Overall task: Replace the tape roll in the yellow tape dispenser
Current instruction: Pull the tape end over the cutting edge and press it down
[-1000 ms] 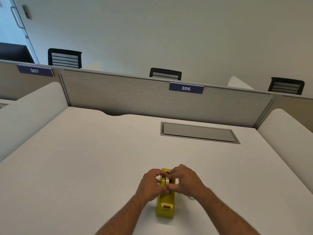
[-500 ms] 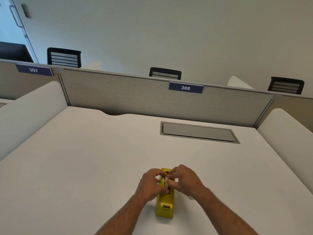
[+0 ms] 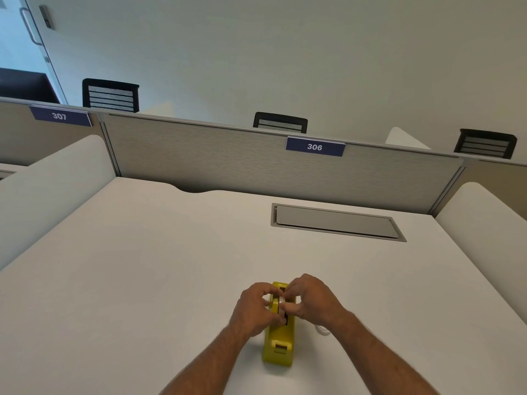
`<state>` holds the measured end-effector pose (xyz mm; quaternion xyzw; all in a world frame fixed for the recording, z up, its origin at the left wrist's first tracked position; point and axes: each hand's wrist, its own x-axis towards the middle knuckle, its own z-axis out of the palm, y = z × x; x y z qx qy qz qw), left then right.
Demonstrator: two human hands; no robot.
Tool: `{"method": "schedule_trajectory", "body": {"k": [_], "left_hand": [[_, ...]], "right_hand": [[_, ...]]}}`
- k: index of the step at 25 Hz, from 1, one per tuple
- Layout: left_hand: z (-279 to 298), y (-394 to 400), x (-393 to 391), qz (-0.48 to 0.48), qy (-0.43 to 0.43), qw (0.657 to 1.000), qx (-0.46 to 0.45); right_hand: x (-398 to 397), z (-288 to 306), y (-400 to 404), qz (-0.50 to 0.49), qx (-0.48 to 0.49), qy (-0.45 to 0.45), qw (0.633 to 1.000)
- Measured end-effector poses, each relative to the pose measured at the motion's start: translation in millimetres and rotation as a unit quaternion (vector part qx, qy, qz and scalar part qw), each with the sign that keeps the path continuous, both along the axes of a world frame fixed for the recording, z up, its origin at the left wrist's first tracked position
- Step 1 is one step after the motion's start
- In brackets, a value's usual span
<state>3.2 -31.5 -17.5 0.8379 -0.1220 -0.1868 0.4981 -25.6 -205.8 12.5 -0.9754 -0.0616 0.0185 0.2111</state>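
The yellow tape dispenser [image 3: 278, 342] stands on the white desk [image 3: 142, 280], its cutter end toward me. A pale tape roll [image 3: 281, 307] sits upright in the dispenser's slot, mostly hidden by fingers. My left hand [image 3: 253, 309] pinches the roll from the left side. My right hand [image 3: 310, 302] pinches it from the right, fingertips over the roll's top. Behind my right wrist a small white object [image 3: 322, 329] lies on the desk, partly hidden.
A grey cable hatch [image 3: 336, 222] is set into the desk farther back. A grey partition [image 3: 228, 161] with a label 306 closes the far edge. White curved side panels flank the desk left and right. Black chair backs show beyond the partition.
Both hands have stayed on the roll at the dispenser; the fingers have shifted slightly around it. The dispenser has not moved.
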Motion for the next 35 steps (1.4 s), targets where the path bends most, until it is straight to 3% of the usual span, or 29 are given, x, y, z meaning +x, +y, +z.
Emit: {"method": "schedule_trajectory", "body": {"k": [35], "left_hand": [[1.6, -0.3, -0.4, 0.002, -0.008, 1.000, 0.022]], "right_hand": [[-3.4, -1.9, 3.2, 0.000, -0.021, -0.036, 0.999]]}}
